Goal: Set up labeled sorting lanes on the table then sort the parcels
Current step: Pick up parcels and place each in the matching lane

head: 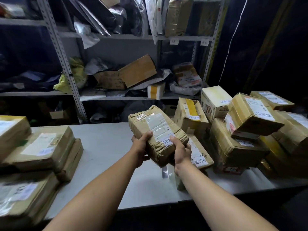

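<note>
A flat brown taped parcel (156, 130) with a white shipping label and a handwritten white tag hangs above the white table (103, 147). My left hand (141, 147) grips its near left corner from below, thumb on top. My right hand (180, 152) grips the near right end, thumb on the tag. Just right of it lies another flat parcel (200, 155) with a handwritten tag. A pile of tagged cardboard boxes (246, 124) fills the table's right side. Flat brown parcels (40, 147) are stacked on the left.
A grey metal shelving rack (66, 64) stands behind the table, stuffed with bags and boxes. A strip of tape (165, 172) lies on the table under the held parcel. Dark space lies at the far right and below the table's front edge.
</note>
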Action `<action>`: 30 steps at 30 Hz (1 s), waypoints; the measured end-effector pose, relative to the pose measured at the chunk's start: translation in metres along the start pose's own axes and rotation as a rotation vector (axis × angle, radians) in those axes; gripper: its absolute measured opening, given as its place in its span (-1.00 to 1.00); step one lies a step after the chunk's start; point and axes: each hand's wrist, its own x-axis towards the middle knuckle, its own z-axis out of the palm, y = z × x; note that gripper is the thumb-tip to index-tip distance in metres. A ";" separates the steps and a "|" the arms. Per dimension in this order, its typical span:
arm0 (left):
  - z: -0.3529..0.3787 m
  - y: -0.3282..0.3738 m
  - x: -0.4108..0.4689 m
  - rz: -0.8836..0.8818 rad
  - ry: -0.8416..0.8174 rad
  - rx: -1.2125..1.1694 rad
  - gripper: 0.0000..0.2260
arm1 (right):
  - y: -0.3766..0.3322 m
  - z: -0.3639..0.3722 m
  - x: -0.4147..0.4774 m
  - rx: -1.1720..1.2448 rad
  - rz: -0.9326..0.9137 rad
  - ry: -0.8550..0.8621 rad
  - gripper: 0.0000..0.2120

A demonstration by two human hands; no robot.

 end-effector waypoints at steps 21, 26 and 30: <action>-0.153 0.015 0.135 -0.020 0.011 0.039 -0.34 | 0.081 0.133 0.074 -0.624 -0.017 0.001 -0.66; -0.134 0.011 0.155 -0.016 -0.064 0.142 -0.39 | 0.079 0.125 0.098 -0.633 0.025 0.055 -0.87; -0.123 0.004 0.174 -0.019 -0.105 0.194 -0.41 | 0.077 0.113 0.118 -0.627 0.060 0.061 -0.81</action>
